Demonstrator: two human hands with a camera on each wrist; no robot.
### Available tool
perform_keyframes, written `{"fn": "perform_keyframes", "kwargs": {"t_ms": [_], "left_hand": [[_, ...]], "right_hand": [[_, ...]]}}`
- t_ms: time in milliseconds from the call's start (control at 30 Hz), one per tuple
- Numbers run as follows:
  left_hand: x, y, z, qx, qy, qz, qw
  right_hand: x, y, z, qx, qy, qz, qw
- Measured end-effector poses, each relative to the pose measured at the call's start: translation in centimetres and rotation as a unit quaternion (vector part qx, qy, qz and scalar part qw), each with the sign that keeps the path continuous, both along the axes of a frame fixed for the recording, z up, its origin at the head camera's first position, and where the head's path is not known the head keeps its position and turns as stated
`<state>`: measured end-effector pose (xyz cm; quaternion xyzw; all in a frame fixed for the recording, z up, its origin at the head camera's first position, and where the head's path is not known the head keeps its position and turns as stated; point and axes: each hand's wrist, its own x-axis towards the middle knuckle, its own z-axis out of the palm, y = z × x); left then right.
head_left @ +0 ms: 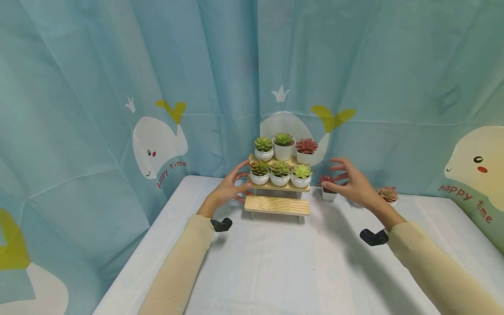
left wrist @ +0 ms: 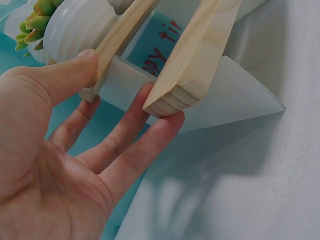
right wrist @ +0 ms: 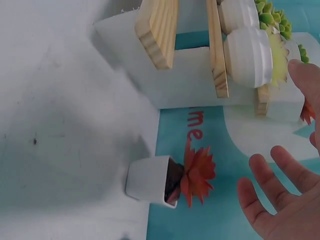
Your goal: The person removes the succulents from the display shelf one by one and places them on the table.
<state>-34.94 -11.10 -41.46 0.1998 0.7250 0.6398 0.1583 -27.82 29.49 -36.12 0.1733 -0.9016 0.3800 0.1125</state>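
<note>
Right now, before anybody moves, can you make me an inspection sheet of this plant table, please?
Surface: white tablecloth, with a few small dark specks.
Plant things: three-tier wooden plant stand; six potted succulents on it, three on the top tier, three on the middle. Red succulent in a square white pot upright right of the stand; pinkish succulent farther right.
Clutter: nothing seen for certain; a white thing is mostly hidden behind the right hand.
Hands: left hand grips the stand's left end; the right holds nothing, fingers apart.
Cables: nothing seen.
Surroundings: light-blue curtain printed with whales and "happy time".
</note>
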Motion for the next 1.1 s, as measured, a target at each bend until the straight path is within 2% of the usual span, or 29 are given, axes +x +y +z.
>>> {"fn": "perform_keyframes", "kwargs": {"t_ms": [467,833,1100], "left_hand": [[0.2,0.1,0.3,-0.006,0.003,0.004,1.0],[0.0,0.2,0.1,-0.008,0.007,0.008,0.9999],[0.1,0.1,0.1,0.003,0.001,0.003,1.0]], "right_hand": [[-0.2,-1.2,-0.1,-0.008,-0.022,0.001,0.9997],[-0.5,-1.9,-0.6,-0.001,-0.003,0.012,0.9999],[-0.8,-2.4,-1.0,-0.023,-0.008,0.024,0.9994]]}}
